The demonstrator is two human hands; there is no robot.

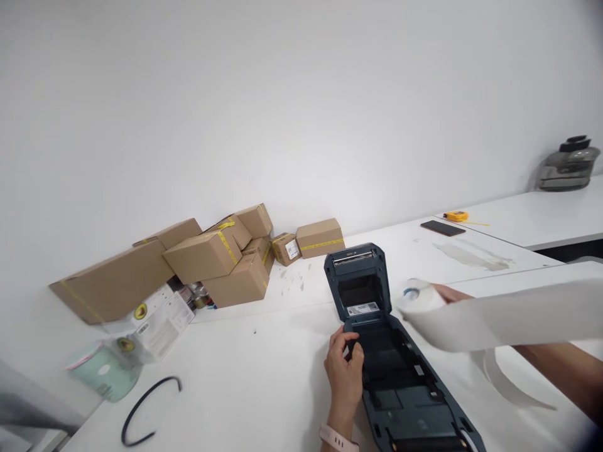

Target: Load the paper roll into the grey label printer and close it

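Note:
A dark label printer [400,402] lies on the white table with its lid [360,285] swung up. Its inside is exposed, and I see no roll in it. At the printer's left side, near the hinge, my left hand [346,367] grips the edge, fingers bent over it and a pale band on the wrist. To the right of the lid, my right hand [450,293] holds a white paper roll [426,298] above the table. A long loose strip of paper [522,314] trails from the roll toward the right and covers much of that hand and forearm.
Cardboard boxes [202,257] are piled at the back left against the wall. A green container [106,370] and a black curved strip [129,417] lie at front left. Farther right are a phone [443,228], a yellow tape measure [456,216] and a dark jug [568,166].

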